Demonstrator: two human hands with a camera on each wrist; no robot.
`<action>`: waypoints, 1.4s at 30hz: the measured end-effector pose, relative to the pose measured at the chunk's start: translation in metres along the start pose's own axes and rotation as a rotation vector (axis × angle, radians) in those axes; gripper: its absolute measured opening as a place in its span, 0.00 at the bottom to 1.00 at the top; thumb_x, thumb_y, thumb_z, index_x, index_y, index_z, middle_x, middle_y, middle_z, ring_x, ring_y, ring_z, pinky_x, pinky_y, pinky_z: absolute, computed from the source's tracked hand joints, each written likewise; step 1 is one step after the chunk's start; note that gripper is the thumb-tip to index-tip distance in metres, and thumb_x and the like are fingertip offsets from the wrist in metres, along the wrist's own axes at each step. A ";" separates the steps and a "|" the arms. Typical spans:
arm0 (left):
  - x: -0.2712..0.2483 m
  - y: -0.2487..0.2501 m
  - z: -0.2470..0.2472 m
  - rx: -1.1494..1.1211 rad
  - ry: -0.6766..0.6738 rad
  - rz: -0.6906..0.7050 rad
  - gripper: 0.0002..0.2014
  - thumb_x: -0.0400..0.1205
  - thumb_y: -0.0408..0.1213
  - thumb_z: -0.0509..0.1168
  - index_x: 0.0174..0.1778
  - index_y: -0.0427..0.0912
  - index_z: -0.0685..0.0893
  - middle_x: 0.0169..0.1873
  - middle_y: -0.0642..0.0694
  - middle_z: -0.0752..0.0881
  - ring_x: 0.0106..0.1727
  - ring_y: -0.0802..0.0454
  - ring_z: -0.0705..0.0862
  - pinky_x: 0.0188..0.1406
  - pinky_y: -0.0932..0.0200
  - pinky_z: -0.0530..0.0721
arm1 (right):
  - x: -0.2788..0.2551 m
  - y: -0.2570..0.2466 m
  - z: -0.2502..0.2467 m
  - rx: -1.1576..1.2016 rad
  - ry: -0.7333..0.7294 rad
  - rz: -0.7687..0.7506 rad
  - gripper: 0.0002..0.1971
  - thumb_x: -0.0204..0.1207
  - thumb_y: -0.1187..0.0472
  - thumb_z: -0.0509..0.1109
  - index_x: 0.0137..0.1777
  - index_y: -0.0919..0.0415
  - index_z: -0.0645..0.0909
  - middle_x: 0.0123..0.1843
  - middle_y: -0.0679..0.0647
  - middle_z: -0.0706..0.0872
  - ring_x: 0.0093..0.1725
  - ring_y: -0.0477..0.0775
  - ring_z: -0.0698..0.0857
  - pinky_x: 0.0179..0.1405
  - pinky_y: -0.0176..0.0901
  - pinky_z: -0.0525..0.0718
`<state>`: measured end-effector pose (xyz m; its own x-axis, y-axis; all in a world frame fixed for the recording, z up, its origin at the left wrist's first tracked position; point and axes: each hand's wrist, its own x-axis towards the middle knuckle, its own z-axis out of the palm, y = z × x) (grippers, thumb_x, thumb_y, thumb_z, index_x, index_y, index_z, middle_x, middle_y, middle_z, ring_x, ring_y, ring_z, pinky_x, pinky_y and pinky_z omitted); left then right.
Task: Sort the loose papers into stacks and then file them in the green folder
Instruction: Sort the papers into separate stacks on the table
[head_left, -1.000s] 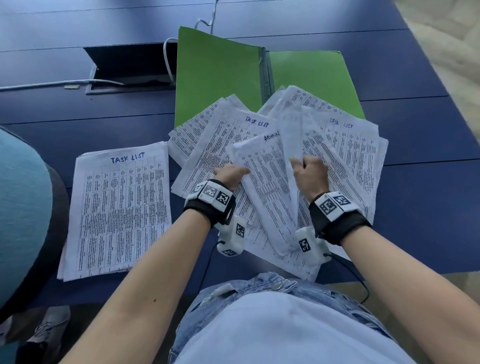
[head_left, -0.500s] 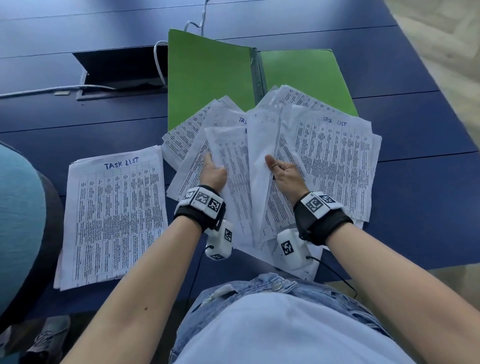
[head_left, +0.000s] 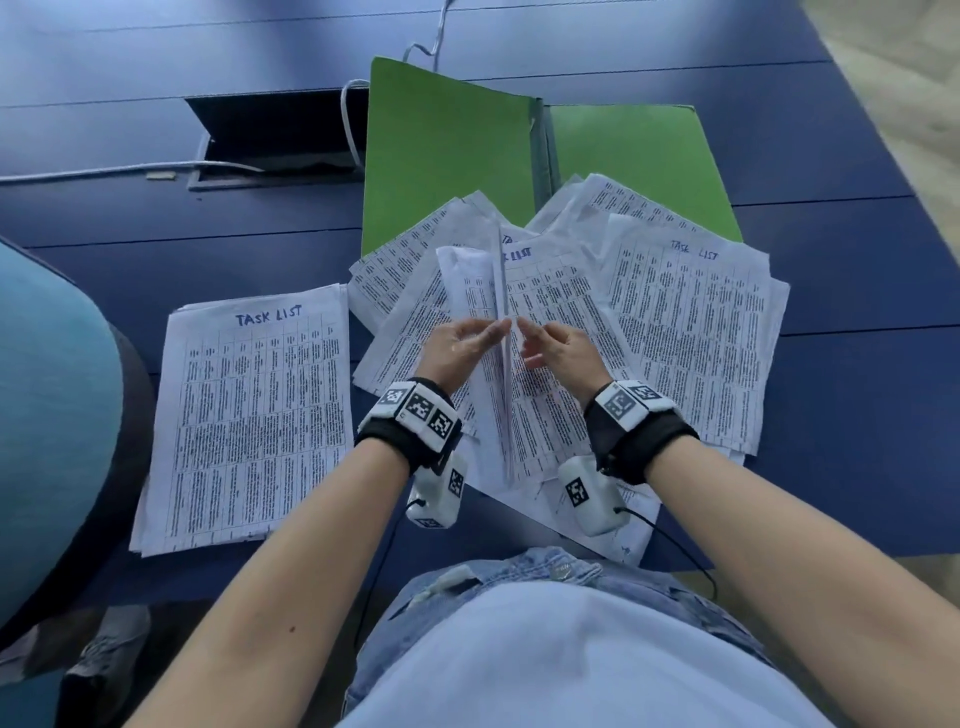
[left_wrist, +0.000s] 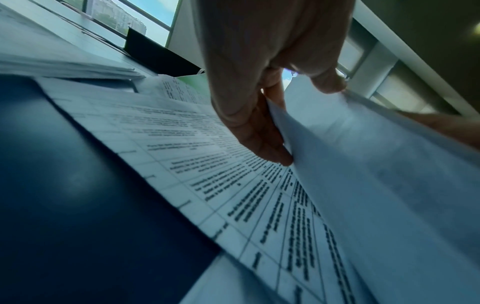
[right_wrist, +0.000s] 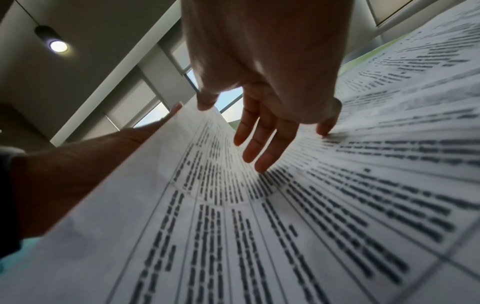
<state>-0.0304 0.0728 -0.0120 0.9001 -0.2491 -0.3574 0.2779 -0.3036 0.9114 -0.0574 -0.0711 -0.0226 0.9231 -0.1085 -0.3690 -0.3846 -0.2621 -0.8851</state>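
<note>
Between both hands' grip: upright sheet (head_left: 498, 312), above loose papers (head_left: 691, 332).

Right hand (right_wrist: 270, 67) fingers (right_wrist: 270, 150) touching raised sheet (right_wrist: 233, 236).

Black wrist straps (head_left: 410, 441) with white fiducial-tag blocks, white cabled camera pods (head_left: 592, 493), bare forearms, pale top and blue jeans (head_left: 545, 571) are noted.

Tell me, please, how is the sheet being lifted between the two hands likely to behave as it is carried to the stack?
The lifted sheet already bows on edge between the left hand and the right hand, so it is probably floppy and light. It may slide off the loose papers easily, and would likely crease if pinched hard.
</note>
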 end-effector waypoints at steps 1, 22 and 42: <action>0.000 0.001 0.002 0.032 -0.024 0.004 0.36 0.67 0.61 0.68 0.61 0.34 0.83 0.58 0.39 0.85 0.58 0.47 0.84 0.64 0.49 0.81 | 0.001 -0.004 -0.001 0.031 -0.026 -0.002 0.31 0.67 0.31 0.64 0.45 0.64 0.81 0.46 0.59 0.87 0.46 0.59 0.87 0.58 0.59 0.84; 0.002 0.004 0.006 0.151 -0.051 -0.081 0.21 0.71 0.34 0.63 0.59 0.30 0.82 0.50 0.41 0.85 0.53 0.45 0.84 0.60 0.52 0.82 | 0.028 0.013 0.004 0.120 0.048 0.005 0.17 0.76 0.62 0.69 0.42 0.82 0.78 0.36 0.61 0.80 0.36 0.54 0.78 0.40 0.47 0.79; 0.032 0.008 -0.029 -0.131 0.338 -0.087 0.16 0.84 0.27 0.48 0.40 0.36 0.81 0.40 0.42 0.84 0.52 0.43 0.80 0.57 0.51 0.78 | -0.015 -0.028 0.029 -0.078 -0.250 -0.062 0.21 0.80 0.46 0.56 0.43 0.63 0.81 0.44 0.66 0.83 0.46 0.61 0.81 0.51 0.51 0.81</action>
<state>0.0104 0.0890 -0.0099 0.9253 0.0964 -0.3668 0.3788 -0.1847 0.9069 -0.0606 -0.0344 -0.0004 0.9123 0.1476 -0.3820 -0.3173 -0.3348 -0.8873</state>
